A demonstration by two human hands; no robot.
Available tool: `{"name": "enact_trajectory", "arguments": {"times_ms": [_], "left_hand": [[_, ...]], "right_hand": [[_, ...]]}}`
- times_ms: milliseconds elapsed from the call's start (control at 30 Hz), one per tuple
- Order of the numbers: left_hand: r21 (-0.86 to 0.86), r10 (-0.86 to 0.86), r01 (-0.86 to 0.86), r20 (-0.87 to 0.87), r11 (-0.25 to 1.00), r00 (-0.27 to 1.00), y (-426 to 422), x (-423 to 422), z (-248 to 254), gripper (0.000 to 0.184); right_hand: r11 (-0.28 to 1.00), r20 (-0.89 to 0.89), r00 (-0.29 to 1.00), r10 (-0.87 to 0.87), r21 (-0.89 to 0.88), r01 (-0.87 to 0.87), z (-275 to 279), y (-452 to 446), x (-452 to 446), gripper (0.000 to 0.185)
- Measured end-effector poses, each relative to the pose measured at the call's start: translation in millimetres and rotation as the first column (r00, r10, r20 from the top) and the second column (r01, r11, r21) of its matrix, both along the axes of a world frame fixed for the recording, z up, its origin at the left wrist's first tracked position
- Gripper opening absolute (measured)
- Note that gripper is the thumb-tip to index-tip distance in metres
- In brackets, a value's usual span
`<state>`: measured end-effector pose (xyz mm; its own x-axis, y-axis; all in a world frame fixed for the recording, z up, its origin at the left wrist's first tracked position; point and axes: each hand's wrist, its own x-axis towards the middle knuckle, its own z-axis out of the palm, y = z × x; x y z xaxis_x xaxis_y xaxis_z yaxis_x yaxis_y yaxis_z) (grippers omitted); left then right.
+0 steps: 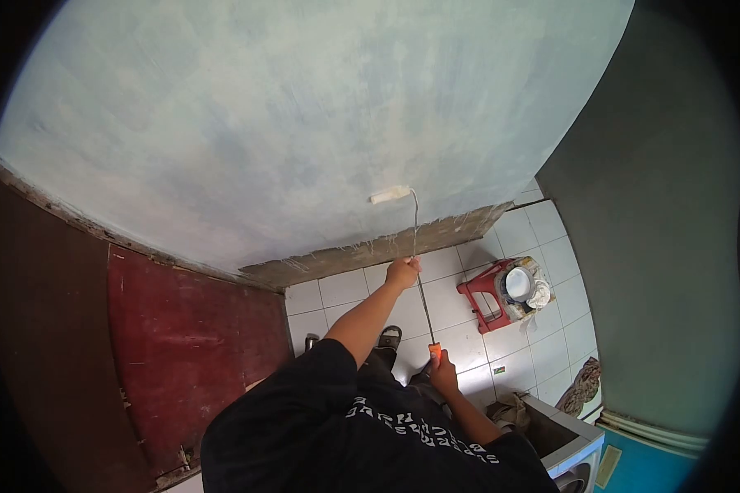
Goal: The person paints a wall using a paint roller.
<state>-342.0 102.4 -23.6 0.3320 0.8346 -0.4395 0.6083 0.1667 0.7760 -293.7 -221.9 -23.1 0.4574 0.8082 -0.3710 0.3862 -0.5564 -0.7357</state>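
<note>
A paint roller (pixel 390 194) with a white sleeve lies against the pale, patchily painted wall (pixel 304 107), low down near its bottom edge. Its thin metal rod runs down toward me to an orange handle. My left hand (pixel 403 271) is closed around the upper part of the rod. Lower down, my right hand (pixel 444 374) is wrapped around the orange handle (pixel 435 352). Off to the right, a paint container (pixel 518 283) with white paint stands on a red plastic stool (pixel 487 287), beside a crumpled white cloth or bag (pixel 539 294).
White floor tiles (pixel 345 287) lie below the wall, whose bare bottom strip (pixel 370 251) shows paint drips. A dark red panel (pixel 189 345) is at the left, a grey wall (pixel 658 205) at the right. A white appliance (pixel 571 440) and patterned cloth (pixel 582 386) stand at lower right.
</note>
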Motion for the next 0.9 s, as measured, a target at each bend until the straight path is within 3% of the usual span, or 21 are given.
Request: {"name": "enact_trajectory", "arguments": {"times_ms": [167, 267, 333, 400, 433, 500, 600, 733, 800, 833, 900], "left_hand": [[-0.125, -0.021, -0.001, -0.174, 0.992, 0.985, 8.3, 7.0, -52.8, 0.048], [-0.147, -0.037, -0.004, -0.272, 0.989, 0.961, 10.6, 6.9, -47.7, 0.046], [-0.149, -0.018, -0.013, -0.205, 0.989, 0.979, 8.5, 5.8, -54.4, 0.045], [-0.213, 0.095, -0.098, -0.021, 0.972, 0.995, 5.2, 5.1, -52.3, 0.044], [-0.206, 0.095, -0.097, -0.021, 0.974, 0.995, 5.4, 4.8, -46.0, 0.044], [-0.176, 0.150, -0.130, 0.105, 0.976, 0.983, -1.5, 4.4, -31.3, 0.045], [-0.061, 0.147, -0.138, 0.203, 0.989, 0.968, -8.2, 3.9, 7.2, 0.047], [-0.116, 0.120, -0.094, 0.241, 0.989, 0.963, -1.0, -0.3, 100.4, 0.045], [0.224, 0.030, -0.112, 0.338, 0.968, 0.941, 7.2, 1.6, 142.1, 0.043], [0.227, 0.013, -0.110, 0.391, 0.968, 0.920, 9.4, -0.3, 181.7, 0.039], [0.406, -0.060, -0.138, 0.439, 0.903, 0.897, 22.6, 0.4, 232.9, 0.037]], "right_hand": [[0.997, 0.051, 0.999, -0.006, -0.074, 0.010, 3.1, -0.9, -5.2, 0.041], [0.994, 0.056, 0.998, -0.036, -0.104, 0.042, 7.1, 9.0, -8.9, 0.041], [0.990, 0.049, 0.998, -0.043, -0.130, 0.049, 7.8, 5.6, -11.0, 0.041], [0.999, -0.012, 0.999, -0.048, 0.010, 0.049, 7.0, 0.8, -0.8, 0.042], [0.997, -0.021, 0.998, -0.051, 0.052, 0.052, 5.9, -1.4, 2.5, 0.040], [0.996, -0.083, 0.994, -0.067, 0.046, 0.071, 8.1, -4.5, 6.8, 0.039], [0.997, -0.140, 0.987, -0.075, 0.008, 0.076, 40.8, 0.7, 9.5, 0.034], [0.976, -0.139, 0.990, -0.033, 0.207, 0.062, 44.0, 7.9, 8.5, 0.028], [0.974, -0.172, 0.985, -0.017, 0.221, 0.055, 71.5, 25.9, 8.3, 0.028], [0.971, -0.255, 0.967, -0.019, 0.225, 0.079, 79.4, 35.3, 8.2, 0.029], [0.941, -0.287, 0.957, 0.037, 0.333, 0.063, 113.5, 60.4, 8.3, 0.030]]}}
